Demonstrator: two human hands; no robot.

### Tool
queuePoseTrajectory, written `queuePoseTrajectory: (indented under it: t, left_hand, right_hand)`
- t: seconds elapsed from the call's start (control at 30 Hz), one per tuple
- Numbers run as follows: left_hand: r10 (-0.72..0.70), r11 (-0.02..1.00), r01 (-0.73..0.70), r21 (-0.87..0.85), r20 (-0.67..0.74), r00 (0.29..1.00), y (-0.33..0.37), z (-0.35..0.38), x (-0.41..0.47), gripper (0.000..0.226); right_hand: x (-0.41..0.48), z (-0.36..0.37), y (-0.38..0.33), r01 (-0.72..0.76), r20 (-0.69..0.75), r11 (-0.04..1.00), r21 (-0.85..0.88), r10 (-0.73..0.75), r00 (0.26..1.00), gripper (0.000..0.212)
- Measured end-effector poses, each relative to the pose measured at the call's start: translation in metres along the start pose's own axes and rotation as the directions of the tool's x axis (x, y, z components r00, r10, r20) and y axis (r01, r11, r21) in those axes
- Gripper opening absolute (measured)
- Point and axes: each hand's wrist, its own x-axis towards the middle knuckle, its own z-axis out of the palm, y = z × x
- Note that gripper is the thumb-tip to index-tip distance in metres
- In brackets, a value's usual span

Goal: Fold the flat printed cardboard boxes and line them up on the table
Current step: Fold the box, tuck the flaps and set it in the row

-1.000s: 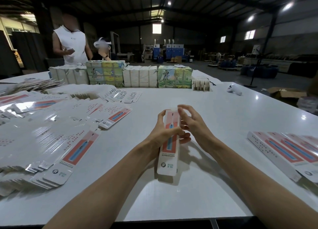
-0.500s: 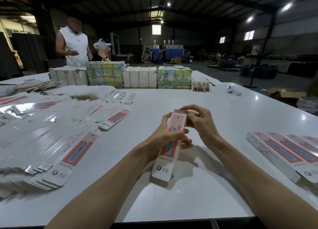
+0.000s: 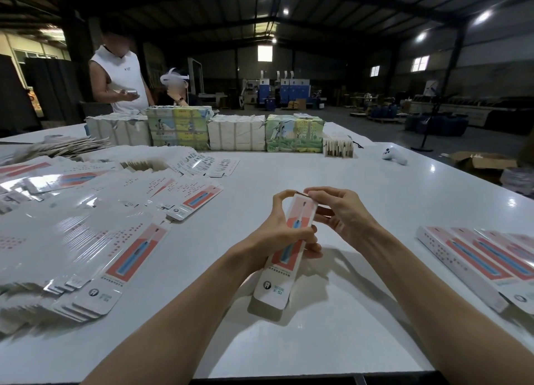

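The box (image 3: pixel 284 251) is held above the table (image 3: pixel 361 211), long axis from 7 to 1 o'clock. The left hand (image 3: pixel 277 234) grasps its middle; the right hand (image 3: pixel 341 214) pinches its far end.

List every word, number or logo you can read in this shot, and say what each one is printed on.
"X S1", seen upside down: near white end of the long white-and-coral cardboard box held in both hands, beside a round tooth logo.
Small print line above it on the same box: too blurred to read.
Flat white-and-coral box blanks on the left: round logo, text unreadable.
Barcode panels farther back: too small.
Row of folded white-and-coral boxes on the right: unreadable.
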Motion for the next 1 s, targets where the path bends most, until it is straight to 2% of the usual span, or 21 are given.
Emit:
queuePoseTrajectory:
  t: [0.13,0.4,0.63,0.8,0.9,1.0]
  left_hand:
    - [0.019,1.000,-0.018,-0.018,0.022,1.000,0.003,0.001,-0.001,0.101]
    - [0.051,0.998,-0.052,0.021,0.044,0.998,0.004,0.003,-0.006,0.097]
    - [0.020,0.999,-0.019,-0.033,0.035,0.999,0.005,0.004,-0.009,0.090]
    - [0.045,0.997,-0.047,-0.065,-0.035,0.998,0.002,0.000,-0.004,0.085]
    - [0.030,0.993,-0.036,-0.116,-0.053,0.998,0.001,-0.001,-0.001,0.084]
    - [0.015,0.989,-0.024,-0.148,-0.061,0.998,-0.001,-0.003,0.000,0.085]
  right_hand:
    - [0.000,-0.001,0.000,-0.015,-0.020,1.000,0.001,0.015,1.000,0.015]
    - [-0.001,-0.002,0.000,-0.013,-0.001,1.000,-0.027,0.013,1.000,0.017]
    - [-0.002,-0.004,-0.002,-0.031,0.048,0.999,-0.028,0.032,0.998,0.019]
    - [-0.001,0.004,0.002,0.004,0.105,0.999,0.039,-0.008,0.994,0.024]
    - [-0.002,0.009,0.006,0.049,0.073,0.999,0.002,-0.049,0.996,0.028]
    - [-0.005,0.011,0.010,0.089,0.126,0.996,-0.011,-0.087,0.988,0.032]
